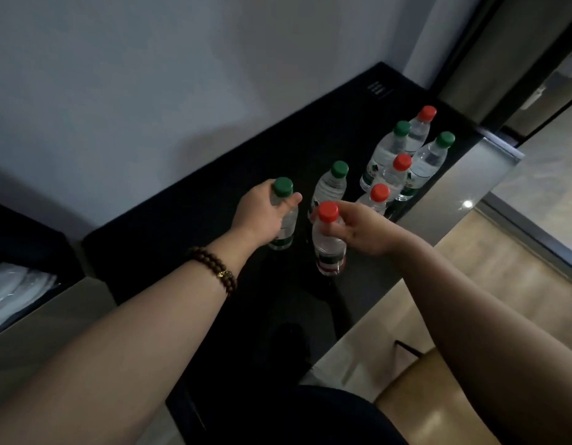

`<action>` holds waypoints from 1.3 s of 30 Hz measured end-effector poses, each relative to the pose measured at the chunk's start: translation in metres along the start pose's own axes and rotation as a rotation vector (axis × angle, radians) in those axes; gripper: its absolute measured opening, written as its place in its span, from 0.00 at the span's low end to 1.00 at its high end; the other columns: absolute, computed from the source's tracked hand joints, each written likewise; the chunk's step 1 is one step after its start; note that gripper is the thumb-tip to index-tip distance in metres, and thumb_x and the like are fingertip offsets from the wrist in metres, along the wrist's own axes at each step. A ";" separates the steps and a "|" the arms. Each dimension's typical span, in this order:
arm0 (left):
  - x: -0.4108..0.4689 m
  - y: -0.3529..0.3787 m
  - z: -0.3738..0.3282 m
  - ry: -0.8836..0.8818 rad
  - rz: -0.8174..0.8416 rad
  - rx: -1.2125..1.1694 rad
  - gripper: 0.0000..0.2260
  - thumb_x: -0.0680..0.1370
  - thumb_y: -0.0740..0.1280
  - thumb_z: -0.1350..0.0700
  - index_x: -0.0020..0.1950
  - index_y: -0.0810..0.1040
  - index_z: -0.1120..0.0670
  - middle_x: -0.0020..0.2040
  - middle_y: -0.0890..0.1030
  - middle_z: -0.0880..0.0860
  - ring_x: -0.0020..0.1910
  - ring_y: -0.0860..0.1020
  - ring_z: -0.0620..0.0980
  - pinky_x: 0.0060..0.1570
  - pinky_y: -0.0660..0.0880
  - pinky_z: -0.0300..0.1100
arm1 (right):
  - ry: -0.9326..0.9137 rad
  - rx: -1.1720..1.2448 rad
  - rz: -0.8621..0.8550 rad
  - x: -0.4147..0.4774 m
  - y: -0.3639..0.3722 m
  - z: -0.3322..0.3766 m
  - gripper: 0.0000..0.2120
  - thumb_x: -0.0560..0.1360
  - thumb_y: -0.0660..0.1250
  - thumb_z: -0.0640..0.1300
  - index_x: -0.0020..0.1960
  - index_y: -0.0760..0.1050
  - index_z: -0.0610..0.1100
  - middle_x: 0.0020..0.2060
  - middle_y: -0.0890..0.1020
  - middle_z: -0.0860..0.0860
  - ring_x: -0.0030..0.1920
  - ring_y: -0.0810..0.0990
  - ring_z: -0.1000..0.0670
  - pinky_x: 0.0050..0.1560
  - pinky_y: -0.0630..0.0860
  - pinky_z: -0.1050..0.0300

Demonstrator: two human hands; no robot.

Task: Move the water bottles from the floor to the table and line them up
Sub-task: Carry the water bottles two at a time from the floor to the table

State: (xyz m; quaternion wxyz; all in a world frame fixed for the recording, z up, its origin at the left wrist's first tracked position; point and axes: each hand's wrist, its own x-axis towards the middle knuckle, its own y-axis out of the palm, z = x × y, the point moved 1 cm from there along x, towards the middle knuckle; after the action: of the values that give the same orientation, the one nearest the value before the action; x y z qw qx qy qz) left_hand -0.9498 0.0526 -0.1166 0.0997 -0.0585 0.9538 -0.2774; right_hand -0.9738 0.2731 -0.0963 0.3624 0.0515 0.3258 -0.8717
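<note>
As both stand upright on the dark table [181,239], left hand [262,216] grips green-capped bottle [283,213], right hand [361,229] clasps red-capped bottle [328,242], caps up.

Clear bottles wear green caps [283,186] or red caps [328,211]; bench [188,239] black; wrist beads [214,268] brown.

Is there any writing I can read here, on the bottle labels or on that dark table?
Nothing can be read for certain.
Green-capped bottles' labels: green and white print, too blurred to read.
Red-capped bottle's label in the right hand: red and dark bands, no legible words.
Dark table, far end: small pale markings, too small to read.
</note>
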 end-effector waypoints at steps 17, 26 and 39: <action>0.037 0.012 0.021 -0.098 -0.020 0.057 0.20 0.79 0.69 0.42 0.69 0.76 0.48 0.62 0.73 0.45 0.58 0.73 0.42 0.54 0.72 0.42 | -0.069 -0.208 0.014 0.038 -0.027 0.004 0.15 0.77 0.65 0.35 0.51 0.81 0.55 0.50 0.81 0.57 0.50 0.81 0.56 0.55 0.81 0.53; 0.038 0.016 0.033 -0.094 -0.021 0.108 0.20 0.78 0.71 0.40 0.67 0.76 0.44 0.61 0.73 0.43 0.55 0.73 0.40 0.50 0.72 0.39 | -0.090 -0.230 0.032 0.040 -0.005 0.012 0.17 0.77 0.63 0.34 0.59 0.80 0.50 0.52 0.78 0.57 0.51 0.77 0.57 0.49 0.74 0.64; 0.027 0.013 0.022 -0.133 -0.041 0.129 0.27 0.74 0.76 0.45 0.71 0.72 0.43 0.61 0.76 0.38 0.59 0.75 0.40 0.55 0.76 0.40 | -0.063 -0.208 -0.018 0.031 0.009 0.010 0.16 0.76 0.65 0.36 0.61 0.79 0.49 0.55 0.78 0.53 0.54 0.77 0.53 0.51 0.72 0.63</action>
State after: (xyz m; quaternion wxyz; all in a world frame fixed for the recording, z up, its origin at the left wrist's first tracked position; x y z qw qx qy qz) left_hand -0.9721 0.0479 -0.1462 0.1606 -0.0898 0.9238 -0.3359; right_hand -0.9890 0.2438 -0.1037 0.3679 -0.0167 0.4033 -0.8377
